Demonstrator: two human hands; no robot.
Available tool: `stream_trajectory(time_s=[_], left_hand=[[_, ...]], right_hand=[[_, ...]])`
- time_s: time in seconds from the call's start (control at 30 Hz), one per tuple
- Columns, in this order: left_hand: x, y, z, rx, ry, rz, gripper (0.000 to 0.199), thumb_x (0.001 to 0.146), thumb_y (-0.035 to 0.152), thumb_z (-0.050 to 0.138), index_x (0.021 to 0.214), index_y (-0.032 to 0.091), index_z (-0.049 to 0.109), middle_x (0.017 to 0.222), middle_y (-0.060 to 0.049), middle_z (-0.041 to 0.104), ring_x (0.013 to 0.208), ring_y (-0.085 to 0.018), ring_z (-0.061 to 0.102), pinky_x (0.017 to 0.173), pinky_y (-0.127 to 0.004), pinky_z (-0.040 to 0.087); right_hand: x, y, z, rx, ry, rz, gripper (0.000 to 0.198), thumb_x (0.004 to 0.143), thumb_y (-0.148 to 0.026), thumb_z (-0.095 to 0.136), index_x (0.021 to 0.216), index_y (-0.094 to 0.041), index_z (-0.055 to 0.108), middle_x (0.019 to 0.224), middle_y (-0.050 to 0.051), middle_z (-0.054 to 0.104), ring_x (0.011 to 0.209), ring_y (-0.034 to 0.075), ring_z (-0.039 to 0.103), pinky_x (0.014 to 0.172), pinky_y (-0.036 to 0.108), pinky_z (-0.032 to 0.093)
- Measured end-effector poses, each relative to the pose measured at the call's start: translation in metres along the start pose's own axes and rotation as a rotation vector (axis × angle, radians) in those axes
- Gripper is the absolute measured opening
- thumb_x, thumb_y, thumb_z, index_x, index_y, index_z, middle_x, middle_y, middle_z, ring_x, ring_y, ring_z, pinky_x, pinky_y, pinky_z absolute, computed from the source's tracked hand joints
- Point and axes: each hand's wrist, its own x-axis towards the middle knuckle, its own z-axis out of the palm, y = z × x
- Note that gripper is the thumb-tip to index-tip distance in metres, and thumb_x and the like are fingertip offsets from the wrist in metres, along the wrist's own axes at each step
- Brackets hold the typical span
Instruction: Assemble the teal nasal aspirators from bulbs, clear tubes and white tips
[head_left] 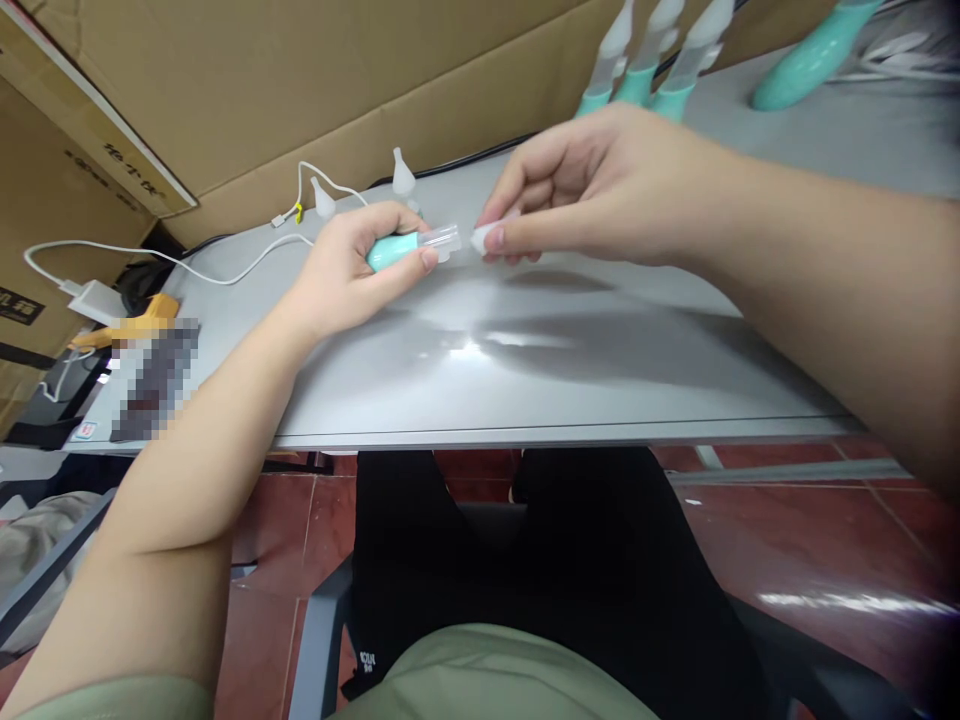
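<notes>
My left hand (349,265) is wrapped around a teal nasal aspirator (391,252), held roughly level over the grey table. Its clear tube (442,238) points right and has no tip on it. Between the thumb and fingers of my right hand (600,190) is a white soft nozzle tip (480,240), partly covered by them. A small gap separates this tip from the tube's open end. Behind my left hand stand a white nozzle tip (403,175) and another white tip (323,200); their lower parts are hidden.
Several tipped teal aspirators (636,85) stand behind my right hand, with another teal body (810,65) farther right. Cardboard (300,90) walls the table's back. A white cable (217,280), a white adapter (97,300) and an orange object (154,317) lie left.
</notes>
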Motion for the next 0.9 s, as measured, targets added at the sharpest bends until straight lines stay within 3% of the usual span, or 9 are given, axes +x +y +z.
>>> stream_trajectory(time_s=[0.17,0.33,0.57,0.7,0.9], left_hand=[[-0.002,0.0,0.003,-0.026,0.013,0.022,0.088,0.103,0.115,0.067,0.107,0.029,0.084,0.093,-0.009,0.076,0.085,-0.029,0.076,0.082,-0.049,0.07],[-0.001,0.003,0.004,-0.052,-0.006,-0.01,0.086,0.102,0.115,0.069,0.104,0.03,0.079,0.089,-0.009,0.075,0.087,-0.031,0.077,0.081,-0.048,0.068],[0.0,0.001,0.001,-0.07,-0.036,-0.031,0.086,0.101,0.113,0.077,0.102,0.028,0.082,0.089,-0.009,0.079,0.088,-0.031,0.082,0.08,-0.047,0.071],[-0.002,0.008,0.001,-0.065,-0.013,-0.015,0.085,0.096,0.111,0.086,0.108,0.027,0.086,0.099,-0.011,0.087,0.093,-0.032,0.084,0.084,-0.048,0.073],[-0.004,0.019,-0.001,-0.05,0.002,-0.022,0.08,0.098,0.105,0.089,0.111,0.026,0.09,0.109,-0.014,0.094,0.1,-0.034,0.089,0.09,-0.048,0.077]], right_hand=[[-0.005,-0.005,0.009,0.102,0.123,-0.048,0.03,0.085,-0.034,0.123,0.09,-0.032,0.094,0.091,0.003,0.09,0.083,0.018,0.086,0.071,0.033,0.071],[-0.001,0.001,0.012,0.066,0.105,-0.047,0.024,0.093,-0.025,0.118,0.093,-0.031,0.095,0.094,0.003,0.094,0.084,0.019,0.088,0.067,0.03,0.071],[0.0,0.009,0.009,-0.007,0.033,-0.086,0.031,0.095,-0.041,0.121,0.09,-0.034,0.092,0.094,-0.001,0.094,0.087,0.019,0.091,0.069,0.03,0.074],[-0.002,0.009,0.01,-0.044,0.034,-0.103,0.032,0.099,-0.034,0.119,0.088,-0.031,0.09,0.09,-0.003,0.091,0.085,0.016,0.091,0.068,0.028,0.072],[-0.004,0.006,0.011,-0.051,0.061,-0.106,0.034,0.102,-0.005,0.106,0.085,-0.029,0.089,0.086,-0.006,0.089,0.082,0.01,0.087,0.07,0.021,0.07]])
